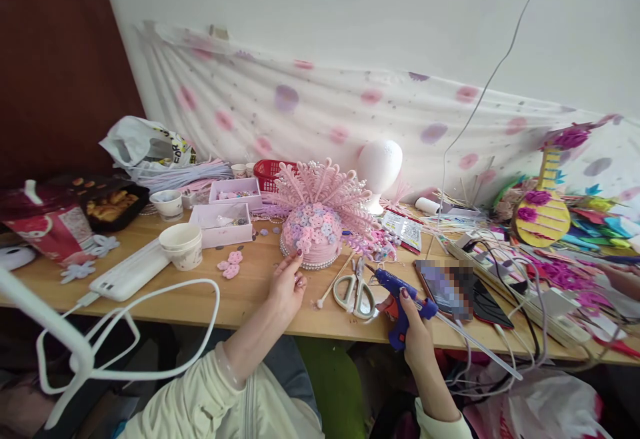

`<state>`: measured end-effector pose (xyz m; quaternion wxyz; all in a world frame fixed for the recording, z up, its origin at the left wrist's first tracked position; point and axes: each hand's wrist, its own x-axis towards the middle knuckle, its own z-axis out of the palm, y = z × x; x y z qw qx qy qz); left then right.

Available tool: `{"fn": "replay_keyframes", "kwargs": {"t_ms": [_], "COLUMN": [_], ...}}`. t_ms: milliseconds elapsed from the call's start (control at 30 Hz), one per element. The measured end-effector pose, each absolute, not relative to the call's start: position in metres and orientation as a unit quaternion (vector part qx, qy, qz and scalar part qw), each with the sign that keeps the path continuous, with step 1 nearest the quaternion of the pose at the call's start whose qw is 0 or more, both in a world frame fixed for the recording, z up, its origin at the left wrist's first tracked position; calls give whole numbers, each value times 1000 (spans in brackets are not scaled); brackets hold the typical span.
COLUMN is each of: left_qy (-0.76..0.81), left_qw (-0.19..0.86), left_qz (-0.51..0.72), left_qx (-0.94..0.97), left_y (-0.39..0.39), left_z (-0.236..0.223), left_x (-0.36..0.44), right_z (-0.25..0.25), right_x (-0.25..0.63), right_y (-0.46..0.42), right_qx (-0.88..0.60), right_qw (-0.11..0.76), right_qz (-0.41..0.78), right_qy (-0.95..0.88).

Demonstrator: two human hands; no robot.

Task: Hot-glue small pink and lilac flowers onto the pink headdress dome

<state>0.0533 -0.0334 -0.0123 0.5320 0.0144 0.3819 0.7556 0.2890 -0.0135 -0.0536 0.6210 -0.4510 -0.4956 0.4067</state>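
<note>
Gripping a blue glue gun (403, 299) in the right hand (417, 332), fingers wrapped round its handle, the person works at a pink flower-covered headdress (316, 227); the gun is nearer than the headdress and to its right, a clear glue stick (483, 347) jutting from its back end. The left hand (287, 285) reaches the headdress at its front lower edge, thumb and forefinger close together, though whether they pinch one of its small flowers cannot be told. The headdress sits upright on the wooden table (311, 317), pearly beads round its rim, blossoms crowding its dome and a fan of looped pink plumes (pearly beads show among them) rising behind.

Near its right side lie pale-handled scissors (357, 285) and a thin stick (336, 279); farther right are a smartphone (435, 285) and a power strip (565, 327). Left of it rest loose pink flowers (231, 269), then nested paper cups (181, 251) and a white power bank (133, 270).

Behind it, slightly left, stands a red basket (265, 173); behind it, to the right, a white foam head (380, 165). A flower-patterned sheet (320, 102) hangs farther behind the headdress.
</note>
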Motion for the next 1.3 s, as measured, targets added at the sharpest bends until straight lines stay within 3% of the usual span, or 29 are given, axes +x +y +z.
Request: {"fn": "replay_keyframes", "kwargs": {"t_ms": [833, 1300], "left_qy": [427, 504], "left_qw": [583, 437], "left_qz": [688, 736], "left_qx": [-67, 119], "left_y": [-17, -41], "left_z": [-7, -9], "left_x": [64, 50], "right_z": [-61, -60], "right_x": [291, 290], "right_y": [-9, -9], "right_qx": [-499, -525], "right_qw": [614, 607], "right_qz": [397, 404], "right_qy": [-465, -440]}}
